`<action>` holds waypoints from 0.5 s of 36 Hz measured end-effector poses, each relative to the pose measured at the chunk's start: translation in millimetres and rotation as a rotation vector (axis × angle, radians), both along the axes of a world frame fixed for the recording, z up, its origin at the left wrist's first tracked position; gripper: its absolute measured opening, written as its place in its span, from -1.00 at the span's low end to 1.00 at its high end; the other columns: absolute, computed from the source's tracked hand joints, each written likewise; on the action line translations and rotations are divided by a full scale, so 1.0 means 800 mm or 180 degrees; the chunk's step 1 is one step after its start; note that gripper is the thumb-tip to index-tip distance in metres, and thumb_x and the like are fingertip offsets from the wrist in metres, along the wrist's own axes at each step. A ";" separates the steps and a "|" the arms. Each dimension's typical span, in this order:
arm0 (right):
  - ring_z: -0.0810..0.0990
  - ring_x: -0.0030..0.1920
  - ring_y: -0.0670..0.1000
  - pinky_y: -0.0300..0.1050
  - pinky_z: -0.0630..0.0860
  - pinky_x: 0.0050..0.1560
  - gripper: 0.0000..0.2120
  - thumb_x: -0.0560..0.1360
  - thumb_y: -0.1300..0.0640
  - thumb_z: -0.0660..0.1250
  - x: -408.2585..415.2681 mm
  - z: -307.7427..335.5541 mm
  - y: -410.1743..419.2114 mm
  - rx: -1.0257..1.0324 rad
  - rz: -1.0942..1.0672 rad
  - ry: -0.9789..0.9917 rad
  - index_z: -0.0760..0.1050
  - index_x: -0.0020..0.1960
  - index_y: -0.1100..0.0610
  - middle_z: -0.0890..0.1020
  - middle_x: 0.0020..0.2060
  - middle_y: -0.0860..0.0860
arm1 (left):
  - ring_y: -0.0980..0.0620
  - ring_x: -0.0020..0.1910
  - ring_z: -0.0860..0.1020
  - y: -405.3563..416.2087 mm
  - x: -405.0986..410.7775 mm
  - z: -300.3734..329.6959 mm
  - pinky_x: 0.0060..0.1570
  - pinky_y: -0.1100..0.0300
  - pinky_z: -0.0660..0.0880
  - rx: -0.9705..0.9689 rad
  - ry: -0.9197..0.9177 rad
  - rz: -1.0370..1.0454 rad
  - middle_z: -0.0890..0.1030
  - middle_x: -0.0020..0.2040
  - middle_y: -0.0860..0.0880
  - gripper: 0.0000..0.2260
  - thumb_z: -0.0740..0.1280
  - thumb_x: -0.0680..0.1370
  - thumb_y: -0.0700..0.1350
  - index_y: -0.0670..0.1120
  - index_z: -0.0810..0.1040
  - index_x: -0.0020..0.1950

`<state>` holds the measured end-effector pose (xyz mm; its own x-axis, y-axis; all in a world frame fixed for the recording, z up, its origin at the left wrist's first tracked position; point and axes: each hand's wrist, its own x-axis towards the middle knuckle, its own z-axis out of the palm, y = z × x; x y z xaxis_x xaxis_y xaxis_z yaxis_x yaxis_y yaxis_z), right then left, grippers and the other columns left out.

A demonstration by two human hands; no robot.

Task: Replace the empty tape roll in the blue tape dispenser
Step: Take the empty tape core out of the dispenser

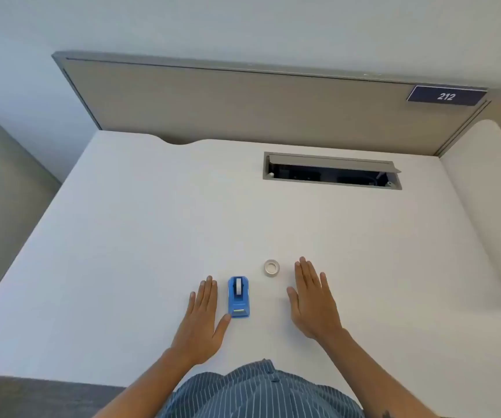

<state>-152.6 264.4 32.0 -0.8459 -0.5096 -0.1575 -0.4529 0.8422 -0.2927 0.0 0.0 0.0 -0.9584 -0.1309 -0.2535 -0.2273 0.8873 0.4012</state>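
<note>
A small blue tape dispenser [238,297] stands on the white desk [152,221], with a white roll core showing in its top slot. A loose tape roll [271,267] lies flat just beyond it to the right. My left hand [204,319] rests flat on the desk just left of the dispenser, thumb tip near its front corner. My right hand [312,300] lies flat to the right of the dispenser, fingertips beside the loose roll. Both hands hold nothing.
An open cable hatch [332,170] is set into the desk at the back right. A beige partition panel [243,101] with a "212" sign [446,96] stands behind the desk. The desk's left edge drops to grey floor.
</note>
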 end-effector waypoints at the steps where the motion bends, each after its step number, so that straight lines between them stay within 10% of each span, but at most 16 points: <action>1: 0.05 0.76 0.09 0.17 0.02 0.74 -0.33 0.73 -0.12 -0.12 -0.001 -0.001 -0.002 -0.0039 -0.0048 0.0014 0.06 0.74 0.20 0.08 0.75 0.09 | -0.01 0.72 -0.33 0.000 0.001 0.001 0.62 0.14 -0.43 0.0024 0.0080 0.0004 -0.42 0.69 0.02 -0.21 -0.23 0.64 0.37 -0.09 -0.36 0.69; 4: 0.45 0.59 0.13 0.20 0.38 0.55 -0.42 0.70 -0.08 0.18 -0.005 0.010 -0.009 -0.0290 -0.0106 0.0169 0.36 0.63 0.19 0.50 0.57 0.09 | 0.03 0.74 -0.20 -0.003 0.000 0.012 0.65 0.08 -0.41 0.0193 0.0121 -0.0019 -0.31 0.71 0.10 -0.22 -0.10 0.67 0.37 -0.02 -0.34 0.70; 9: 0.62 0.13 0.09 0.13 0.58 0.10 -0.60 0.53 0.03 0.56 -0.006 0.016 -0.040 -0.1029 0.0008 0.0028 0.63 0.31 0.13 0.72 0.01 -0.03 | 0.21 0.48 0.48 -0.002 -0.009 0.021 0.67 -0.21 -0.32 0.0696 0.0512 0.0149 0.57 0.45 0.14 -0.05 0.35 0.62 0.25 0.04 -0.26 0.73; 18: 0.52 0.30 0.02 0.01 0.56 0.33 -0.50 0.52 0.05 0.51 0.005 0.030 -0.113 -0.1060 0.0505 -0.1100 0.51 0.43 0.05 0.57 0.31 -0.05 | 0.00 0.63 0.31 0.000 -0.031 0.006 0.62 -0.38 -0.27 0.0592 0.0350 0.0170 0.37 0.63 0.03 -0.02 0.40 0.49 0.38 -0.03 0.05 0.73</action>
<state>-148.3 174.4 56.1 -0.6811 -0.6978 -0.2218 -0.3969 0.6064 -0.6890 -25.2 0.3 4.6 -0.9746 -0.1431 -0.1723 -0.2179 0.7835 0.5819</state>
